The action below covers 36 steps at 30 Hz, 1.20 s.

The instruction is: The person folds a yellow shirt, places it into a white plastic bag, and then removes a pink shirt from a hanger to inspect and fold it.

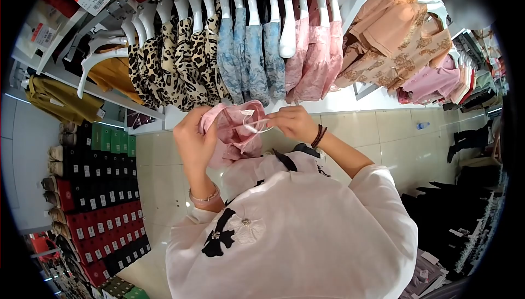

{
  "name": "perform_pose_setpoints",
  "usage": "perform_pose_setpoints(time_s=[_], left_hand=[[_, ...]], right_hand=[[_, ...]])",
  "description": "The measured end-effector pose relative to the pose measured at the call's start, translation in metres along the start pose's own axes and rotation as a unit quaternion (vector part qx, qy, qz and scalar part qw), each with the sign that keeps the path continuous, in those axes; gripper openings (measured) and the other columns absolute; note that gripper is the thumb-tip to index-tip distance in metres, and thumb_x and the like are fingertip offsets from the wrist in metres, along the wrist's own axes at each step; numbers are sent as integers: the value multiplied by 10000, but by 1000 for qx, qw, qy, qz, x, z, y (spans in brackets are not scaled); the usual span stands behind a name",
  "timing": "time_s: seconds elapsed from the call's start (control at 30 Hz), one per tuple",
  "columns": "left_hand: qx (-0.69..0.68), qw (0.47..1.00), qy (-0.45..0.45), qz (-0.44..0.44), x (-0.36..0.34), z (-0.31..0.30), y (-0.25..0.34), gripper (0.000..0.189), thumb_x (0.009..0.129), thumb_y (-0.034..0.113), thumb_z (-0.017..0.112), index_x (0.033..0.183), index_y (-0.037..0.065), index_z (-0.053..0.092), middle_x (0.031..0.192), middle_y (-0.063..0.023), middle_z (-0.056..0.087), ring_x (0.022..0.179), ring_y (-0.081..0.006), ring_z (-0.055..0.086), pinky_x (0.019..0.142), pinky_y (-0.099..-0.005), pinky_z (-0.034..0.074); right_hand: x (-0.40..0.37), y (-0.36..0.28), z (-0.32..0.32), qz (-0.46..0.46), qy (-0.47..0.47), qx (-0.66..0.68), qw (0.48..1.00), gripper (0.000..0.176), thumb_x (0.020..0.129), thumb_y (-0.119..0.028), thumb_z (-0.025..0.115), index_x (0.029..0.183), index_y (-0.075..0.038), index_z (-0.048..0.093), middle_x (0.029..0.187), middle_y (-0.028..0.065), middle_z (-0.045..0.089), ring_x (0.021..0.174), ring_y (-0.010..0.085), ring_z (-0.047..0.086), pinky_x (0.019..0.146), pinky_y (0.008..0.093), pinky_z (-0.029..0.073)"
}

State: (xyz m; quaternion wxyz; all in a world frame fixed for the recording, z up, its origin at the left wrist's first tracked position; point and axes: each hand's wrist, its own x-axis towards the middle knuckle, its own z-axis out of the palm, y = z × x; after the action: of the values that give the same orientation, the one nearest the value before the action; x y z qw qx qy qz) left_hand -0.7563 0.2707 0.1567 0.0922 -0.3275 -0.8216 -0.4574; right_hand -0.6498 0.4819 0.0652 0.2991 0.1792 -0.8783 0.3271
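Holding a pink garment (236, 135) before hung clothes (257, 53), left hand (194, 141) curled around the bunched fabric, right hand (295, 123) fingers pinching a clear plastic loop (258, 127) at its edge.

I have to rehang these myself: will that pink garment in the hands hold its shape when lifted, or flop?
Probably floppy: the pink garment bunches and droops between the left hand and the right hand. It is likely light, since the right fingers seem to lift their side with a mere pinch. Its thin pale strap looks apt to twist or snag.
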Motion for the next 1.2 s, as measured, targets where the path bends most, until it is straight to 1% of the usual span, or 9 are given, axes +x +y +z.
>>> perform_pose_setpoints(time_s=[0.2,0.27,0.33,0.4,0.47,0.6,0.77,0.9,1.2], left_hand=[[-103,988,-80,77,-8,13,32,162,666,-9,577,823,-1,615,747,-145,610,614,-268,595,563,-303,467],[-120,985,-95,75,-10,11,39,176,657,-14,574,828,-4,617,738,-141,609,619,-257,595,568,-301,466],[-91,992,-51,73,-7,2,32,189,652,-23,569,833,-2,619,730,-133,607,609,-242,591,556,-289,456],[-57,996,-14,71,-3,-11,19,201,648,-37,558,836,-4,620,720,-127,604,597,-228,585,540,-279,444],[-18,997,15,72,1,-22,1,213,644,-54,543,838,-8,620,709,-123,601,581,-214,577,522,-272,432],[4,995,47,87,6,-20,-12,221,664,-75,514,857,-18,605,663,-101,568,543,-168,522,495,-251,396],[-72,996,57,11,9,-15,-16,191,706,-69,497,872,-28,583,611,-55,504,535,-89,433,478,-224,350],[-78,995,63,4,15,-17,-24,123,748,-29,505,854,-28,567,582,-25,478,540,-68,396,466,-210,316],[-117,990,16,72,31,-29,-34,64,700,2,550,699,-36,498,585,-15,442,530,-76,367,470,-209,277]], right_hand=[[5,-22,43,31,-287,-142,947,200,751,-179,539,937,-163,609,862,33,600,773,197,604,634,311,491],[-3,-10,67,-46,-143,-72,986,197,759,-180,539,940,-169,615,839,55,602,723,204,611,646,326,490],[-22,14,88,65,-270,20,960,207,781,-195,535,972,-147,600,938,91,590,846,223,593,745,356,480],[-12,9,58,-95,-192,-53,975,269,803,-199,530,1055,-107,555,1044,114,554,946,244,558,815,359,459],[-13,13,29,-36,-270,-28,962,405,834,-222,533,1185,-40,442,1090,155,529,974,297,545,828,360,455],[19,-7,-38,88,-365,-132,917,381,817,-291,556,1105,-43,520,1009,132,578,923,264,567,729,323,465],[20,-13,-66,-46,-421,-334,842,293,696,-284,605,890,-65,626,904,50,598,943,209,533,889,340,372],[9,-39,-64,-192,-269,-325,886,207,622,-180,558,739,-67,685,878,60,622,965,233,527,965,402,328],[40,-51,-103,-134,-352,-384,843,95,621,-227,573,575,-186,645,577,-45,560,778,161,533,867,393,343]])
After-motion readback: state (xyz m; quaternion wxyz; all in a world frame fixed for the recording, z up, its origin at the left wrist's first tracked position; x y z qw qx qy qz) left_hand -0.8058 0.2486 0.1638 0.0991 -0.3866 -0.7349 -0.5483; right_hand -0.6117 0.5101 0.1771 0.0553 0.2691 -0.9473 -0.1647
